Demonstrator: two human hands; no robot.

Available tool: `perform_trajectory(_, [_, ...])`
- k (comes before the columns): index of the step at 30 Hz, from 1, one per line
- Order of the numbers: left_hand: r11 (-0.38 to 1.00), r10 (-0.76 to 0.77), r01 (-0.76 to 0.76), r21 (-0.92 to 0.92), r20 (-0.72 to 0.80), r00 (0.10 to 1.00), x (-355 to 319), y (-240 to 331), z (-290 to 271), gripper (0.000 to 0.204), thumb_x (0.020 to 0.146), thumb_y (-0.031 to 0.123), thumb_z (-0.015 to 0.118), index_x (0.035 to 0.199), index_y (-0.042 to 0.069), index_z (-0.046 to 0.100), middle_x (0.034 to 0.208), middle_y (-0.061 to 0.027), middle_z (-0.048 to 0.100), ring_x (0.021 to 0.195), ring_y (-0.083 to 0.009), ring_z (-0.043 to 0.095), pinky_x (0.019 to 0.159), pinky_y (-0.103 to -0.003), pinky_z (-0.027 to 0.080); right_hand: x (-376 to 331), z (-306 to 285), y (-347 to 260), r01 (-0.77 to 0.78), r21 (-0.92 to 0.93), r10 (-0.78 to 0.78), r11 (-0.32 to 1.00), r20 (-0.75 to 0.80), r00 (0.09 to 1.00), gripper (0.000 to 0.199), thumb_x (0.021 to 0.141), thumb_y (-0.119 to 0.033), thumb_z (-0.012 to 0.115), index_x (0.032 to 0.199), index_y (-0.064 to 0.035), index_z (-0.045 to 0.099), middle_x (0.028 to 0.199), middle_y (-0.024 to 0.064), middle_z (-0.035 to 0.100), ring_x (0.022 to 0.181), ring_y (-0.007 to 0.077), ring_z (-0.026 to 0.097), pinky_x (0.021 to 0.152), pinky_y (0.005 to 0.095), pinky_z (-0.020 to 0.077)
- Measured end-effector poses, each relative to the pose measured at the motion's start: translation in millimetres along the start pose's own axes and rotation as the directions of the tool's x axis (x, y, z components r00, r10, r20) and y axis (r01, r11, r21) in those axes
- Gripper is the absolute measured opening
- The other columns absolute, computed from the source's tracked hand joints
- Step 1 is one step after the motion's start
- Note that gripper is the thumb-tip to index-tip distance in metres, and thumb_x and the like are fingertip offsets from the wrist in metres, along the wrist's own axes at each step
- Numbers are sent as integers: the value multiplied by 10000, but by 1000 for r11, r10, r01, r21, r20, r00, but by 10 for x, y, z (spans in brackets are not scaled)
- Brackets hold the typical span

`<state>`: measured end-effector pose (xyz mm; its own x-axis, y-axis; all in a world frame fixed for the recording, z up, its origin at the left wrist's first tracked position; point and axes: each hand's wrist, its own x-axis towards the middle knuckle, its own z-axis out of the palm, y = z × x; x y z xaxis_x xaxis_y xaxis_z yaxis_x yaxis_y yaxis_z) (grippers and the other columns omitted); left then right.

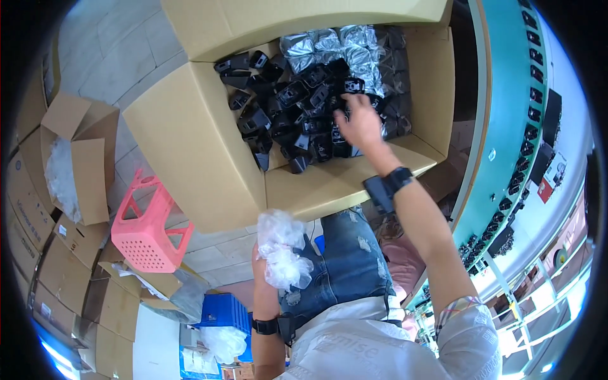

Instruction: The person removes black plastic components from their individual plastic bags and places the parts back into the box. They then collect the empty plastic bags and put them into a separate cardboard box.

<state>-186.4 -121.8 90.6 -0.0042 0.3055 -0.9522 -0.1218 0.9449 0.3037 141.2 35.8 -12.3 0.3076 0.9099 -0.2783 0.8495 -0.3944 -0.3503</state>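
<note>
My right hand [362, 123] reaches down into a large cardboard box [228, 145]. Its thumb and fingers are apart, and the fingertips are over a heap of black plastic housings [291, 95], touching or nearly touching one. The housings lie loose and jumbled, at varied angles. Along the box's far and right sides, silvery wrapped packs [361, 57] sit in rows. Low in front of the box, near my lap, my left hand [259, 261] is closed on a bunch of crumpled clear plastic bags [282, 250], which covers most of its fingers.
Left of the box stands a pink plastic stool [147, 244], with an open carton [88, 164] behind it and stacked cartons [60, 272] farther left. A blue crate [225, 311] is at lower left. On the right, a green bench [500, 114] carries rows of small black parts.
</note>
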Motion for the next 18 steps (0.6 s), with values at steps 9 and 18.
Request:
perform_trajectory(9, [757, 9, 118, -642, 190, 982, 10, -93, 112, 229, 932, 237, 508, 977, 41, 617, 941, -133, 654, 880, -277, 635, 781, -418, 551, -798, 249, -679, -40, 90, 19, 995, 216, 976, 617, 750, -192, 679, 1313, -58, 466, 1338, 209, 428, 1186, 432, 446, 1012, 467, 398])
perform_trajectory(18, [877, 149, 113, -468, 487, 861, -206, 259, 475, 165, 930, 178, 484, 856, 49, 554, 816, -57, 521, 689, -173, 500, 636, -290, 458, -609, 162, -1119, -38, 683, -88, 729, 149, 985, 129, 829, -75, 604, 918, -28, 684, 817, 129, 691, 692, 216, 686, 646, 314, 541])
